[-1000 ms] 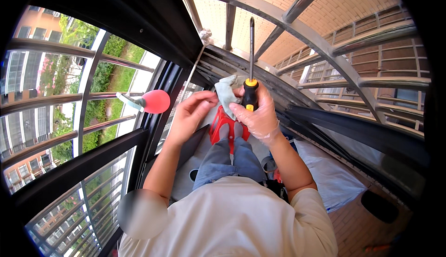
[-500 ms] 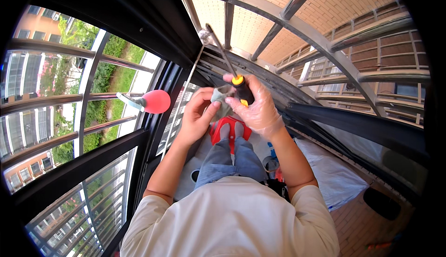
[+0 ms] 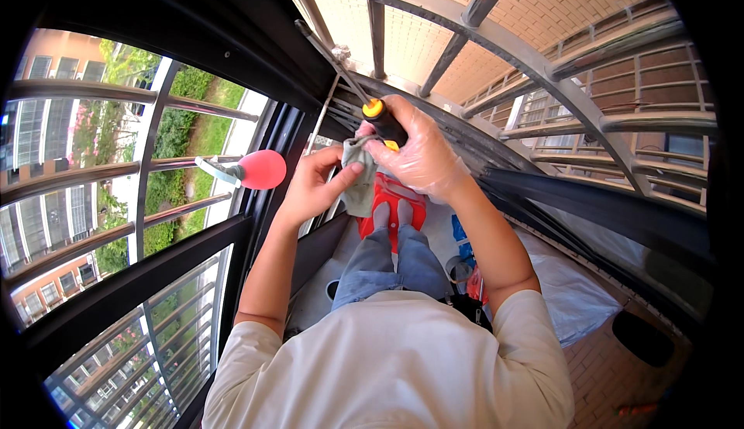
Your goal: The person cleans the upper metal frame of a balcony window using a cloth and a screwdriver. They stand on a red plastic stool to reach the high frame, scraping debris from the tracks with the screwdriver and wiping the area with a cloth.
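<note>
My right hand (image 3: 422, 150), in a clear plastic glove, is closed round the black and yellow handle of a screwdriver (image 3: 385, 124). Its long metal shaft points up and to the left, toward the dark frame corner. A grey-green cloth (image 3: 358, 192) hangs between my hands, its top bunched at the right hand's thumb and fingers. My bare left hand (image 3: 314, 185) pinches the cloth's left side between thumb and fingers. Off to the left, a pink rubber bulb with a pale flat end (image 3: 262, 170) is at the window.
Metal guard bars (image 3: 535, 80) curve across the upper right, with a dark window frame (image 3: 256, 227) on the left. My feet stand on a red stool (image 3: 394, 231). White sheeting (image 3: 570, 286) lies at the lower right, near blue and red items (image 3: 463, 239).
Both hands have shifted slightly left. The screwdriver's shaft has swung further left. The cloth, bunched small before, now hangs down longer between the hands.
</note>
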Action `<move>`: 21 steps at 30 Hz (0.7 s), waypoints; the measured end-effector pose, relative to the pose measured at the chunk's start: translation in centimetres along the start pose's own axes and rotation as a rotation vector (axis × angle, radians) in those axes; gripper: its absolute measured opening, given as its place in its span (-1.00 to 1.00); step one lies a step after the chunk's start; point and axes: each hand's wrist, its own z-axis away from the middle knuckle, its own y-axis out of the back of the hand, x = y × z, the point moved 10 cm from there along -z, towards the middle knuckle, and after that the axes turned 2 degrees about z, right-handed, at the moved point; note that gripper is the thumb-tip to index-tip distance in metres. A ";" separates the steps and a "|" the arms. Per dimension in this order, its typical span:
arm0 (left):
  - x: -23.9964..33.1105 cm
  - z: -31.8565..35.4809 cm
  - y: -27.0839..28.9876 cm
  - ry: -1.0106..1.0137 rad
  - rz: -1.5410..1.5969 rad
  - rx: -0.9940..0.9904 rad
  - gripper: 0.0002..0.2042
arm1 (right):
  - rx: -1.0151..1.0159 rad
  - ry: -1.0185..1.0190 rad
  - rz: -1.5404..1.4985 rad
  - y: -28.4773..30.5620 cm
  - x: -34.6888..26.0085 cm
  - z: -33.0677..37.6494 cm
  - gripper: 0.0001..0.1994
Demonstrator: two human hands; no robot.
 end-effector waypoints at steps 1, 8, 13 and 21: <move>-0.2 -0.2 0.3 0.009 0.013 0.008 -0.83 | 0.010 0.025 0.031 -0.1 0.1 -0.3 -0.69; -3.1 -1.9 3.6 0.028 0.216 0.393 -0.83 | 0.316 -0.016 0.094 2.4 2.0 0.5 -0.68; -2.2 -3.9 6.6 -0.183 0.116 0.589 -0.81 | 0.046 -0.194 0.025 -0.2 5.4 3.5 -0.66; -5.9 -4.4 7.1 -0.227 -0.030 0.678 -0.80 | -0.043 -0.168 0.027 -3.3 10.9 4.0 -0.67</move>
